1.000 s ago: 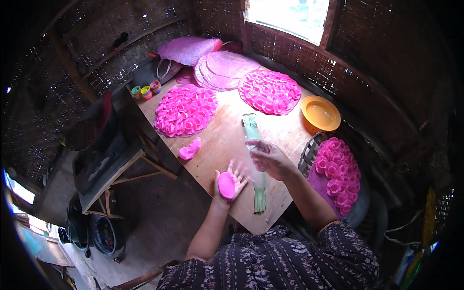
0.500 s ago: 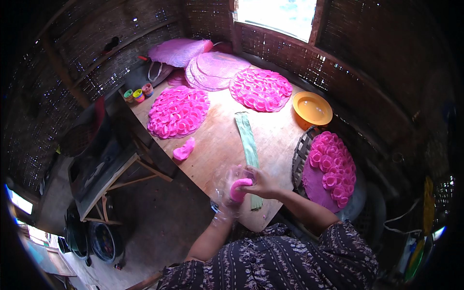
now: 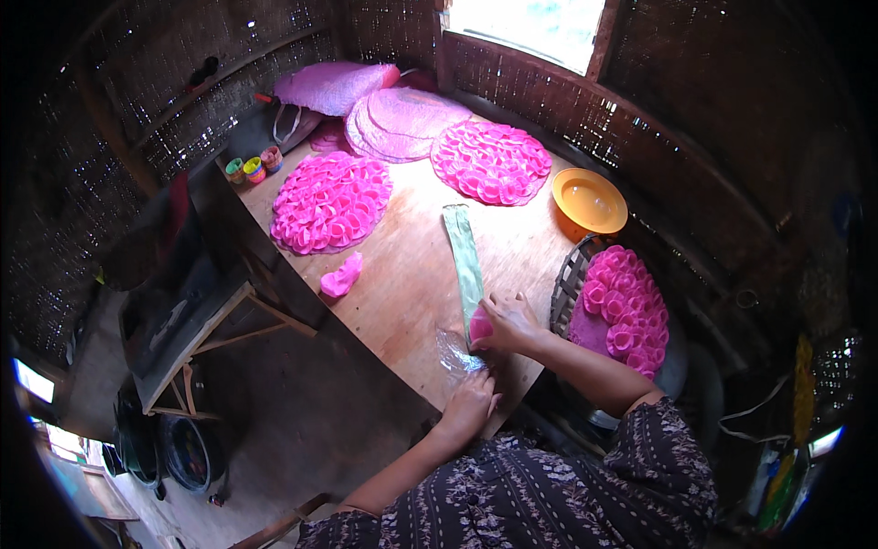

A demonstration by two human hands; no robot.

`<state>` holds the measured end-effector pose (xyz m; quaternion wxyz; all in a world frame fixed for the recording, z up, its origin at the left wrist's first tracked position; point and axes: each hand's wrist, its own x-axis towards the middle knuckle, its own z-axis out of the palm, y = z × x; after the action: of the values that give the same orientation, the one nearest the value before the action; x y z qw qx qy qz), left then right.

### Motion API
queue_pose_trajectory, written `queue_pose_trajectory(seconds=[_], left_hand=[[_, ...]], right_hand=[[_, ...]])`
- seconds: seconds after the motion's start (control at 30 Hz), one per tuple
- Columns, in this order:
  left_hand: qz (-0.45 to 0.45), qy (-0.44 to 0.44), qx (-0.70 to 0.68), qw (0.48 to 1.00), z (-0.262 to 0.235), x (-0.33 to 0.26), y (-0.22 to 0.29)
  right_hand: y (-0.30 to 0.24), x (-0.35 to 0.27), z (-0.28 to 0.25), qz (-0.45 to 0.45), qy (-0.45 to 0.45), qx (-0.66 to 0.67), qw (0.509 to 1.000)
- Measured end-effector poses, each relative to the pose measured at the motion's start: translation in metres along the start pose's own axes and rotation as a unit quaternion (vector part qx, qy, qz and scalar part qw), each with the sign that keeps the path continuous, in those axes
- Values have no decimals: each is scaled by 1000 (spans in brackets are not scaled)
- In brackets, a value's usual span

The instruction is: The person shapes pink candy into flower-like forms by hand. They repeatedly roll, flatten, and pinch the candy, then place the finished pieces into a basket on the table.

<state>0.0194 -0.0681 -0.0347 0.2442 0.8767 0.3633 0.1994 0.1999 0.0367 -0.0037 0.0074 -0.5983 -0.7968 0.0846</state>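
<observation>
At the far left corner of the wooden table (image 3: 402,274) stand three small cups (image 3: 254,167) in a row. Next to them lies a big round mat of bright pink curls (image 3: 331,201). Near the left edge, below that mat, sits a small loose pink lump (image 3: 341,275).

At the far end of the table lie a purple bag (image 3: 331,86) and a stack of flat pale pink rounds (image 3: 402,119). Beside them is a second round mat of pink curls (image 3: 492,161).

A long, thin green strip (image 3: 465,261) runs down the middle of the table toward the near edge. At the near edge, the left hand (image 3: 468,404) presses on a clear plastic bag (image 3: 455,352) that lies flat on the wood. Its fingers are curled over the bag's near end. The right hand (image 3: 506,322) is just above it, at the near end of the green strip. Its fingers are closed around a small pink piece (image 3: 481,326), right at the mouth of the clear bag.

At the far right corner sits an orange bowl (image 3: 590,201). Past the right edge, a woven tray (image 3: 569,291) holds more pink curls (image 3: 626,309).
</observation>
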Motion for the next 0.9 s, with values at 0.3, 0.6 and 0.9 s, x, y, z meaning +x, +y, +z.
queue_pose_trajectory(seconds=[0.3, 0.6, 0.9], left_hand=[[0, -12, -10, 1000, -2, -4, -4], [5, -9, 10, 1000, -4, 3, -6], [-1, -18, 25, 1000, -9, 9, -3]], right_hand=[[14, 5, -1, -20, -24, 103, 994], [13, 15, 4, 15, 3, 55, 998], [43, 78, -1, 63, 19, 24, 998]])
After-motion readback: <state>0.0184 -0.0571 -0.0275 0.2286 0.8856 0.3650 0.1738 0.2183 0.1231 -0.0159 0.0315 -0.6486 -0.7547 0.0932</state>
